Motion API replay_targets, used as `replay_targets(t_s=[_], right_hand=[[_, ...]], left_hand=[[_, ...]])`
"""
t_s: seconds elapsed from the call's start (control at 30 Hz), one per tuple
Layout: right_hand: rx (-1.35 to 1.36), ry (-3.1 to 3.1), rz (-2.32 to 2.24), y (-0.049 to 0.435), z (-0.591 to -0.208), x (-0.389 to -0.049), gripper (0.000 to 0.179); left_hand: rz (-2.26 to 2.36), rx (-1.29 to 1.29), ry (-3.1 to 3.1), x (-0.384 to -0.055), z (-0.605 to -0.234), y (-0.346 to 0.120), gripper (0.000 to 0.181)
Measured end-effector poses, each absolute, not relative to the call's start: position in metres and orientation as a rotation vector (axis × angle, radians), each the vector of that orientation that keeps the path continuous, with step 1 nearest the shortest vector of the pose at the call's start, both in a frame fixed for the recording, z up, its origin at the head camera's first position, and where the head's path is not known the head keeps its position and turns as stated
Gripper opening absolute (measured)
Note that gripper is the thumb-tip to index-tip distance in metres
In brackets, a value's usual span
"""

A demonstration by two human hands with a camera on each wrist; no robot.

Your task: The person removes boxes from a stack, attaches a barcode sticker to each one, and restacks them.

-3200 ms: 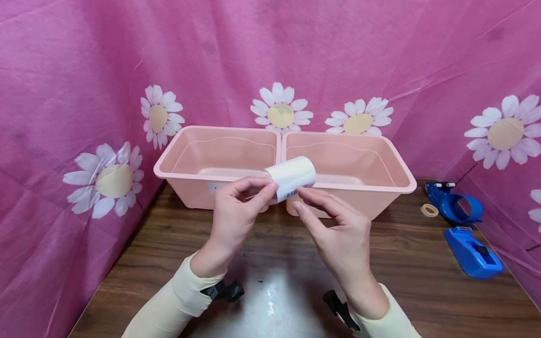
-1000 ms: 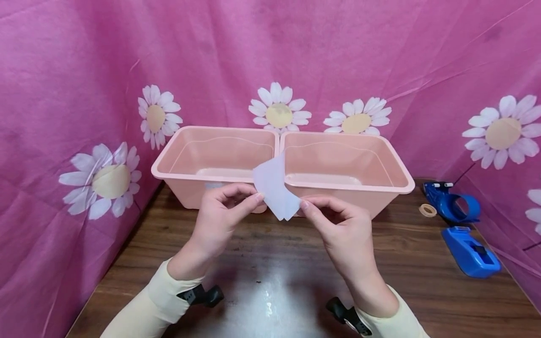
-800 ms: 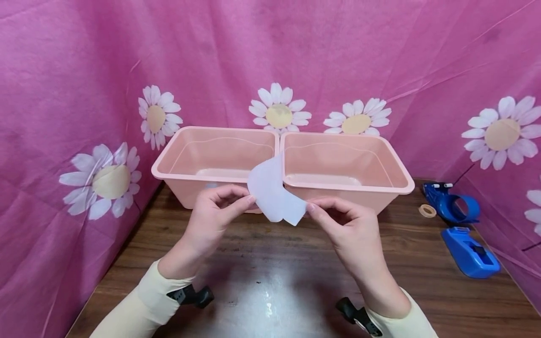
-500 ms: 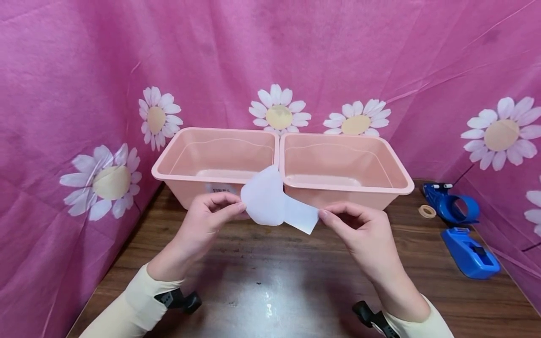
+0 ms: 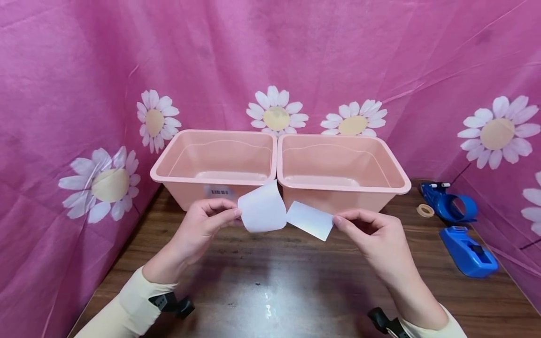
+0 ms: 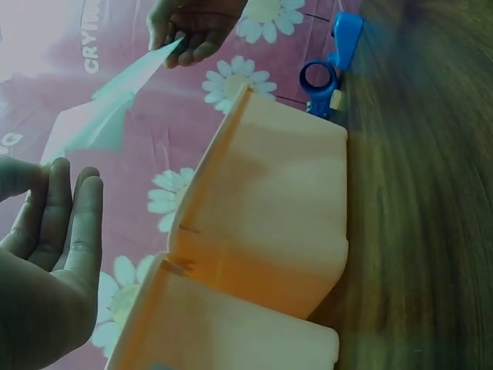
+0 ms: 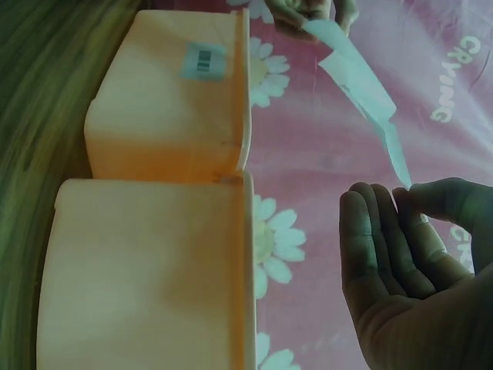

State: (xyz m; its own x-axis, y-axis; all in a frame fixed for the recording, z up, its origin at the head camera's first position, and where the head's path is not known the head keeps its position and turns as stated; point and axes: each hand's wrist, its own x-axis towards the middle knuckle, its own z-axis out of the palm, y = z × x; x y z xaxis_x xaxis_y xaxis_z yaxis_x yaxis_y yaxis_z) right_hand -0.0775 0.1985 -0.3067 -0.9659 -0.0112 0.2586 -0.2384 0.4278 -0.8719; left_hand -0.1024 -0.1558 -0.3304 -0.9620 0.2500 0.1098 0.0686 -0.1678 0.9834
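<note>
My left hand (image 5: pixel 198 230) pinches the left edge of a curled white label sheet (image 5: pixel 262 209) between thumb and fingertips. A flat, straight-edged white label piece (image 5: pixel 312 220) is pinched at its right end by my right hand (image 5: pixel 378 241). The two pieces meet along a narrow line in the middle, and the right wrist view shows them joined at a crease, like layers peeling apart. Both are held up in front of the tubs, printed side out of sight. In each wrist view the other fingers stay loosely bent beside the pinch.
Two pink plastic tubs, a left one (image 5: pixel 179 162) and a right one (image 5: pixel 380 166), stand side by side. The left tub bears a barcode label (image 5: pixel 219 191). At the right lie two blue tape dispensers (image 5: pixel 469 253) and a small tan ring (image 5: pixel 424 210). A pink flowered cloth hangs behind.
A rolled white tube with a barcode has been unrolled. The right hand has drawn rightward and down, baring more of the flat piece, while the left hand has shifted left.
</note>
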Motion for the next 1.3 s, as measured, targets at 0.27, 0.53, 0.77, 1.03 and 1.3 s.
replay_targets(t_s=[0.27, 0.53, 0.77, 1.03, 1.3], right_hand=[[0.138, -2.481, 1.48, 0.213, -0.308, -0.078, 0.014], [0.103, -2.48, 1.466, 0.219, -0.313, -0.08, 0.015], [0.119, -2.466, 1.544, 0.211, -0.32, -0.086, 0.013], [0.156, -2.475, 1.602, 0.204, -0.321, -0.089, 0.013], [0.13, -2.495, 1.594, 0.204, -0.325, -0.088, 0.014]], left_hand=[[2.174, 0.176, 1.937, -0.105, -0.354, -0.152, 0.014], [1.911, 0.042, 1.775, -0.097, -0.397, -0.121, 0.027], [1.774, -0.046, 1.674, -0.088, -0.423, -0.11, 0.023], [1.772, -0.029, 1.756, -0.091, -0.427, -0.113, 0.023], [1.611, 0.15, 2.11, -0.095, -0.424, -0.119, 0.016]])
